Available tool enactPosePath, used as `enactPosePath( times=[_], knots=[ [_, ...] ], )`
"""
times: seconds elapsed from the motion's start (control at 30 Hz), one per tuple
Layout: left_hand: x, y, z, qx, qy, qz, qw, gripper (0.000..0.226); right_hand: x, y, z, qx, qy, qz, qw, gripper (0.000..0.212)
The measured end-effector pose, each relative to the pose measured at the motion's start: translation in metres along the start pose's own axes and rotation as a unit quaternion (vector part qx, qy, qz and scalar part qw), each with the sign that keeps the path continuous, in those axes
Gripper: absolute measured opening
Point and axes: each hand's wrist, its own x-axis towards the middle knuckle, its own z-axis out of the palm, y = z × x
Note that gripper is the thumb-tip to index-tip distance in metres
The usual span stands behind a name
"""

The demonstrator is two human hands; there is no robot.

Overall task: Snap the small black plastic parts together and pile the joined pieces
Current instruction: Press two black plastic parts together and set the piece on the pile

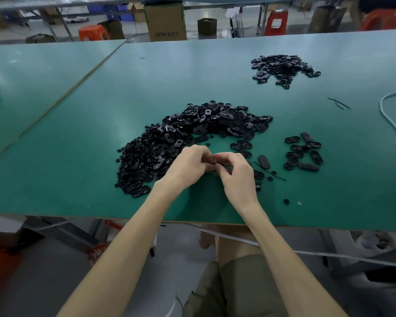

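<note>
We see left hand [188,165] and right hand [236,172] meeting at frame centre over green table [78,184]. Fingers of both curl inward, pinching small black part [218,165] between them. Just above and left of hands, big heap of black parts [181,133]. Centre right, loose oval pieces [303,152]. Upper right, well apart, smaller pile [281,67].

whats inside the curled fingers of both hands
A sliver of a small black plastic part shows, pinched between the left hand and the right hand. The hands hide its shape and whether it is one piece or two.
</note>
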Motion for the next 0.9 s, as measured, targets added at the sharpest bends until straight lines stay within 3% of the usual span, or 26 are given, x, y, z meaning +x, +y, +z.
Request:
enactPosePath(
  times=[0.23,0.33,0.43,0.57,0.77,0.9],
  knots=[
    [0.006,0.001,-0.007,-0.105,0.084,0.0,0.991,0.007,0.0,0.004,-0.001,0.128,0.077,0.054,0.987,0.011],
    [0.016,0.0,-0.006,-0.029,0.123,0.016,0.992,0.02,0.0,0.005,-0.002,0.157,0.09,0.067,0.981,0.01],
    [0.026,-0.004,0.002,0.106,0.084,0.027,0.99,0.028,0.0,0.005,-0.002,0.177,0.101,0.078,0.976,0.012],
    [0.031,-0.009,0.013,0.214,0.111,0.036,0.97,0.025,0.001,0.007,-0.003,0.177,0.106,0.085,0.975,0.015],
    [0.029,-0.014,0.017,0.208,0.164,0.045,0.963,0.014,0.003,0.009,-0.003,0.197,0.083,0.089,0.973,0.009],
    [0.029,-0.011,0.015,0.216,0.154,0.046,0.963,0.011,0.003,0.008,-0.002,0.211,0.088,0.086,0.97,0.008]
  ],
)
